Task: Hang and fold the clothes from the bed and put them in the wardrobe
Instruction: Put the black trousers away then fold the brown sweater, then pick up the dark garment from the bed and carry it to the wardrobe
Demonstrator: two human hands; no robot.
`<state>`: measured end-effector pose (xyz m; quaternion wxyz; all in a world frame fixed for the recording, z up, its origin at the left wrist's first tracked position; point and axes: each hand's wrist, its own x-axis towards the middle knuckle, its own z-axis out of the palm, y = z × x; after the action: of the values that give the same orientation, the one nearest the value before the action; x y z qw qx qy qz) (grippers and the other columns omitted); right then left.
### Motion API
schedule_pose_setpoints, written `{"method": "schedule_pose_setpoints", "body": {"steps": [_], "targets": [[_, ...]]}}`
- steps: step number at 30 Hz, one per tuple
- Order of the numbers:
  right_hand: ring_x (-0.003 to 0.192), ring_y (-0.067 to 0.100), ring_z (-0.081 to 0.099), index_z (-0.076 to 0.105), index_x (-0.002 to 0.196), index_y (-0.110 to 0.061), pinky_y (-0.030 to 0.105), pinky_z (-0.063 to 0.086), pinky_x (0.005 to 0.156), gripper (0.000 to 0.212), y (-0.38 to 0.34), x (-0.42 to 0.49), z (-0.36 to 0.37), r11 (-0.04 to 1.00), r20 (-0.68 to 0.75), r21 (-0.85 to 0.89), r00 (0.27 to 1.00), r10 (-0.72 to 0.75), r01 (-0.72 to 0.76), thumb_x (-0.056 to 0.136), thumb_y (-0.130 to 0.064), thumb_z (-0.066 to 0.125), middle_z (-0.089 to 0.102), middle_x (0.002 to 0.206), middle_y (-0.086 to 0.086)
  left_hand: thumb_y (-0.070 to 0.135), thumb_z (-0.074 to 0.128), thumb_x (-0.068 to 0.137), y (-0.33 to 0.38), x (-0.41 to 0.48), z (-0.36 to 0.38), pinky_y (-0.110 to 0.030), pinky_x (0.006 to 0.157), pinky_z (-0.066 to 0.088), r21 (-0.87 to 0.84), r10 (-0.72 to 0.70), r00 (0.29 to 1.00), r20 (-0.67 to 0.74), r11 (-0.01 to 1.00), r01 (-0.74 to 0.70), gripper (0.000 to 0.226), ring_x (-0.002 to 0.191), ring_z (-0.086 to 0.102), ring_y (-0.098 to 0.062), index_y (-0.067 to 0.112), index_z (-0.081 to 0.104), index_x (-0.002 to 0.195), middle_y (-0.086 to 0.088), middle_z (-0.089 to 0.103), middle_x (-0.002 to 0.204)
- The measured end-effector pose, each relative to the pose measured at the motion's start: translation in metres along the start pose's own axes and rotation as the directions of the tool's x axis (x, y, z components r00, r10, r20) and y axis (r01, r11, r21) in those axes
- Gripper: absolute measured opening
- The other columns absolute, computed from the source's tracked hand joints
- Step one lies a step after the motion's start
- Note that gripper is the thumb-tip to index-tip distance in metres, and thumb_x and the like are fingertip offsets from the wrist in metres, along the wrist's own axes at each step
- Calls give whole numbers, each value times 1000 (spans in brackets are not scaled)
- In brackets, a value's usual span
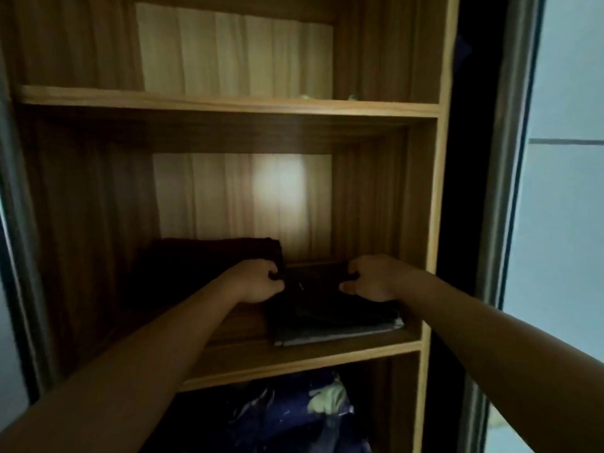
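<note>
The folded black garment (327,308) lies on the wardrobe's middle shelf (294,358), toward its right end and near the front edge, with a grey layer showing at its underside. The left hand (258,282) pinches its far left corner while the right hand (372,279) grips its far right corner. A darker folded pile (209,259) sits at the shelf's back left, with blue patterned fabric (294,416) in the compartment below.

Both arms stretched forward; left hand (258,282) and right hand (371,278) curl fingers, gripping the garment (327,308) between them.
</note>
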<state>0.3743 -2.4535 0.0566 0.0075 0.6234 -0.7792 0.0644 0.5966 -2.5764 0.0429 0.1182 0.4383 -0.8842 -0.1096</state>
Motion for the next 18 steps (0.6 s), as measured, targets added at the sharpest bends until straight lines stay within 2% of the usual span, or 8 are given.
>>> {"method": "schedule_pose_setpoints", "body": {"steps": [3,5,7,9,14,16,18], "targets": [[126,29,53,49,145,-15,39,45,104,64,-3,-36,3,991,1,-13,991,131,-131,97,-58,50,53,143,8,44,56,96,14,-7,7,-32,106,43,10,102,994,23,995,-102,52,129,49,-22,18,52,141,-5,50,146],[120,28,56,55,137,-17,41,48,100,60,0,-63,6,979,-27,-13,979,202,-202,95,-60,50,58,136,7,47,57,94,27,-10,14,-34,102,47,18,179,982,52,983,-181,49,120,55,-20,21,56,136,-3,56,138],[116,28,59,61,127,-18,40,50,96,54,4,-100,7,958,-45,-14,957,287,-288,94,-59,52,63,129,8,52,57,91,48,-13,23,-33,98,49,-2,257,963,86,966,-258,52,114,57,-17,26,57,136,1,58,135],[120,28,58,60,133,-21,41,50,99,56,13,-143,9,925,-61,-22,924,377,-379,93,-60,53,61,132,6,57,57,88,77,-20,33,-32,95,49,-37,335,935,116,942,-333,57,112,58,-17,29,54,138,2,58,134],[132,26,50,52,142,-23,36,42,107,58,37,-257,11,767,-68,-6,765,640,-642,95,-57,55,55,143,3,55,58,90,163,-54,68,-34,90,50,-183,571,801,180,819,-543,59,111,59,-19,26,52,140,1,58,131],[134,25,47,51,142,-21,36,39,108,58,42,-302,12,692,-57,-2,691,721,-722,96,-55,55,53,145,3,52,57,93,198,-71,85,-34,88,51,-184,644,742,185,765,-617,55,105,60,-20,24,52,139,0,58,131],[134,25,47,51,141,-20,37,39,109,58,49,-344,13,620,-48,-7,619,784,-785,96,-56,55,51,146,3,52,57,94,232,-88,101,-32,91,48,-179,701,682,209,713,-678,55,111,59,-20,24,51,140,-1,57,135]]}}
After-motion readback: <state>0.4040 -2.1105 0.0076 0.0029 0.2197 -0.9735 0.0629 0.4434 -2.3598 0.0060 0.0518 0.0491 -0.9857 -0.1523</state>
